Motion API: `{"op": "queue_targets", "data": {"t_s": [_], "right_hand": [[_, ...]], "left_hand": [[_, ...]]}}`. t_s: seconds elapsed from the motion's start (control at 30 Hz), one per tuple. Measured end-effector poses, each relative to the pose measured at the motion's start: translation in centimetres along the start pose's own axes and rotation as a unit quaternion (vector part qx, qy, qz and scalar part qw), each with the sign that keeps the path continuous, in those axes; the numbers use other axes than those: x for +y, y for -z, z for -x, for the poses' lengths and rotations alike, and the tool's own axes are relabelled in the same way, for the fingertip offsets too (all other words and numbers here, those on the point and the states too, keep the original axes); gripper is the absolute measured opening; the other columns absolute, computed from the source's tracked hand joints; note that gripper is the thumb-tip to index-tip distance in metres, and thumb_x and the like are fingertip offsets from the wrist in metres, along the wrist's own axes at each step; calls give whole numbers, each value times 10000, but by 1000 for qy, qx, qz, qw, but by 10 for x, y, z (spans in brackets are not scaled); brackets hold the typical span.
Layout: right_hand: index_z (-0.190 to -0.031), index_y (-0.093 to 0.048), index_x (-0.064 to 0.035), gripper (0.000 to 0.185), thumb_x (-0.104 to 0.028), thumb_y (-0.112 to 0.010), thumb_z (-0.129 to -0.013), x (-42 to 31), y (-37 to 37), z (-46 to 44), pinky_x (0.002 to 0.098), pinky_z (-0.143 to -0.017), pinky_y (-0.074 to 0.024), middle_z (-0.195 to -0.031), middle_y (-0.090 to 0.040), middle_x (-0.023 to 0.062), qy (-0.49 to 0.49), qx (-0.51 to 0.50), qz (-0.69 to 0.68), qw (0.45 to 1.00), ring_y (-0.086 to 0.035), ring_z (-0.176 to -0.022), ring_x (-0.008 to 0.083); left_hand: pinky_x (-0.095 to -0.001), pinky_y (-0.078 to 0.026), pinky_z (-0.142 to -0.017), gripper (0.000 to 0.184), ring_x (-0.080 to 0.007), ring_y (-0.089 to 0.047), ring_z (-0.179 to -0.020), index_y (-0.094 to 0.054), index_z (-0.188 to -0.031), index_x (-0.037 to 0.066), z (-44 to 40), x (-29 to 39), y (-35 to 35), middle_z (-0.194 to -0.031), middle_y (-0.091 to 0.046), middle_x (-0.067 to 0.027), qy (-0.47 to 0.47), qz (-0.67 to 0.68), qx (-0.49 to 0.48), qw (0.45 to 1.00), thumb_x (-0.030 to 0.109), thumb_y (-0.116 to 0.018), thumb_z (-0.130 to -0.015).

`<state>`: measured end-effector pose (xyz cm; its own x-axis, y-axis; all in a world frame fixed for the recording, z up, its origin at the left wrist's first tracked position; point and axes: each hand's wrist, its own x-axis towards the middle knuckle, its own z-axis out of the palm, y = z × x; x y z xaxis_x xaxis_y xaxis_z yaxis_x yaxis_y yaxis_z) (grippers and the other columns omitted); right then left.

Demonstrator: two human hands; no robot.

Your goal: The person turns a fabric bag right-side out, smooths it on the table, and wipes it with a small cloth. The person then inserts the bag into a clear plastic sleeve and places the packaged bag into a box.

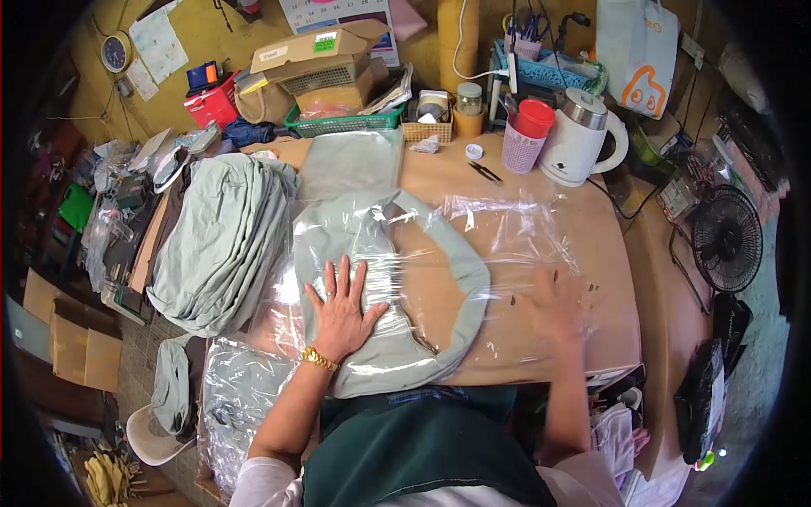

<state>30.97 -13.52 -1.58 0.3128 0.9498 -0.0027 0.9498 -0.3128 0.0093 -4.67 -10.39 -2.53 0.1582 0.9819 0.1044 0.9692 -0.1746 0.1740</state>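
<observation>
A folded grey-green cloth item with a wide curved band lies on the table inside a clear plastic bag. My left hand, a gold bracelet at its wrist, rests flat on the plastic over the cloth, fingers spread. Over the bag's right part, beyond the band, is my right hand. Motion blurs it, but its fingers look stretched out and nothing shows in them. To the left rises a tall stack of similar grey-green cloth items.
Plastic-wrapped cloth lies at the lower left. Flat clear bags lie behind the work. A white kettle, a pink cup and black snips occupy the back right. A black fan stands at right.
</observation>
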Motion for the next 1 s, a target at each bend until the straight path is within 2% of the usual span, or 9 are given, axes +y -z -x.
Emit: {"op": "queue_targets", "data": {"t_s": [0.13,0.27,0.37,0.5,0.63,0.77,0.83,0.9,1.0], "right_hand": [[-1380,-488,-159,677,-587,-544,-858,68,65,-3,662,-1031,-301,-1458,-440,150,-177,-121,91,973,-411,-1329,396],[-1308,-551,-34,707,-577,-573,-855,65,122,-64,407,-1024,-419,-1285,-595,193,-97,-9,-219,971,-571,-1180,342],[-1317,-558,-41,772,-633,-592,-823,39,34,-189,403,-1021,-417,-1392,-520,171,-118,-109,-391,906,-525,-1257,281],[-1220,-618,-28,659,-546,-652,-813,-19,-29,-232,434,-933,-476,-1179,-642,208,-81,46,-220,971,-624,-1095,302],[-985,-657,17,389,-349,-651,-854,17,-3,-200,478,-747,-500,-886,-680,230,-78,118,-439,887,-675,-884,350],[-964,-666,3,378,-363,-606,-891,42,13,-179,482,-706,-498,-836,-687,195,-120,77,-384,912,-659,-829,396],[-955,-672,-3,393,-384,-595,-899,41,-27,-183,482,-708,-496,-828,-682,203,-124,140,-316,930,-657,-825,397],[-946,-678,-8,410,-405,-585,-907,37,-40,-187,482,-710,-494,-820,-677,212,-131,204,-246,939,-656,-820,399],[-895,-688,-16,505,-498,-537,-915,31,-49,-178,509,-747,-493,-880,-654,272,-107,218,-205,948,-636,-866,436]], "left_hand": [[-677,-122,-1094,764,-411,-161,-1445,-254,-1520,151,-10,-9,44,-1580,-177,-172,-26,21,-31,999,437,-584,-894],[-508,-337,-1070,499,-398,-422,-1291,-470,-1362,82,-108,-97,59,-1386,-469,-202,-57,115,153,980,288,-560,-916],[-465,-395,-1024,387,-399,-451,-1252,-571,-1210,16,-171,-127,17,-1331,-517,-205,-69,30,141,987,281,-545,-929],[-457,-453,-920,351,-389,-523,-1155,-618,-1000,-18,-185,-121,2,-1244,-571,-222,-102,-68,195,973,319,-541,-943],[-493,-452,-689,462,-408,-627,-733,-588,-829,-40,-162,-81,67,-739,-599,-278,-3,160,147,976,410,-568,-934],[-473,-476,-657,502,-421,-626,-691,-629,-758,-41,-184,-91,44,-683,-594,-251,-53,172,85,980,439,-612,-904],[-481,-487,-811,440,-365,-652,-934,-671,-964,14,-184,-74,39,-947,-671,-216,57,43,7,997,443,-585,-917],[-586,-339,-1031,503,-334,-473,-1285,-589,-1250,101,-188,-62,21,-1349,-536,-175,-54,-63,257,963,489,-511,-939],[-674,-127,-1100,603,-343,-221,-1441,-408,-1445,176,-156,1,2,-1549,-300,-110,-69,-52,107,991,529,-429,-956]]}}
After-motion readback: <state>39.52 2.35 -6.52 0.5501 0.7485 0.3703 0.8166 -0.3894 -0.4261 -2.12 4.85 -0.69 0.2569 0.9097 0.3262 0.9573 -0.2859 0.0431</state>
